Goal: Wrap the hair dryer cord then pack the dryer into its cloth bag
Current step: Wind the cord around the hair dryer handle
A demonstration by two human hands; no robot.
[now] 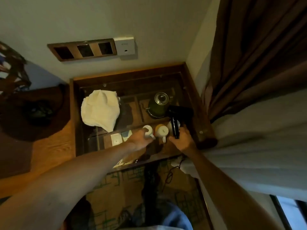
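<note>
My right hand [181, 139] grips the handle of the black hair dryer [176, 117], which stands head-up over the right side of the glass-topped wooden table [201, 123]. Its thin black cord [169, 175] trails down past the table's front edge to the patterned floor. The white cloth bag [100, 111] lies crumpled on the glass at the left. My left hand [138, 140] reaches over the table's front middle, fingers loosely spread, just above a white cup [148, 130]; whether it touches anything is unclear.
Under the glass sit a green kettle [157, 105], another white cup [162, 131] and small packets [116, 139]. A brown curtain [259, 55] and a white bed cover [257, 138] lie to the right. A wall outlet panel [83, 49] is above, and a dark round tray [34, 112] sits left.
</note>
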